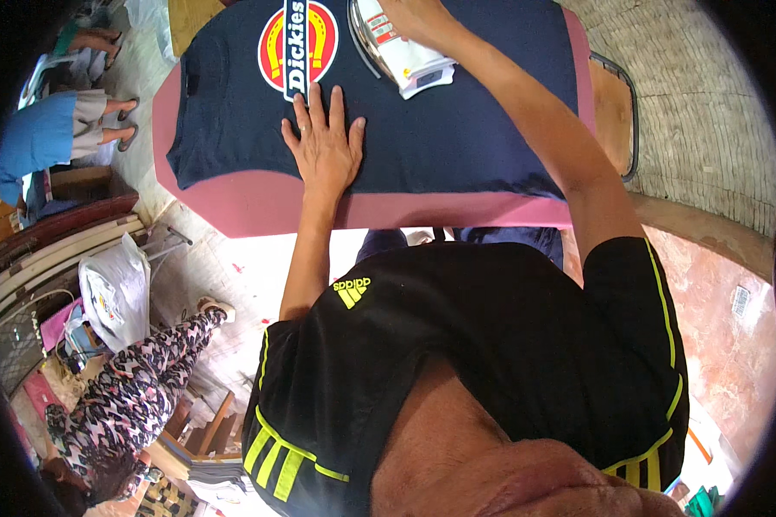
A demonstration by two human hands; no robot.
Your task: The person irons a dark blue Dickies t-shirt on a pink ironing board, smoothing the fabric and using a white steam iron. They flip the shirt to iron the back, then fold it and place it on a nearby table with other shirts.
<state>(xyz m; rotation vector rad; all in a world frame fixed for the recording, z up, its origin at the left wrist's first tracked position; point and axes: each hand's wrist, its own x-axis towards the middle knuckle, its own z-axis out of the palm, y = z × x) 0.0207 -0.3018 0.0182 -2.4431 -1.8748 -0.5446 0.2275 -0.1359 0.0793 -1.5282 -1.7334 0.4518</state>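
Observation:
A dark navy T-shirt point(457, 138) lies spread flat over a pink-covered ironing board point(250, 215). On its front is a round red and yellow print point(272, 53) crossed by a dark lettered strip. My left hand point(326, 151) rests flat on the shirt with fingers apart, its fingertips at the strip's near end. Farther right, my right hand point(416, 19) is closed on the handle of a white iron point(409, 65), partly cut off by the top edge. The iron sits on the shirt, right of the print, its curved metal edge toward the print.
A metal frame point(634, 121) juts out at the board's right end. On the left, a person in patterned clothes point(142, 379) is near a white plastic bag point(116, 289). Another person in a blue top point(39, 133) stands farther off. A wooden stool-like frame point(207, 431) is at lower left.

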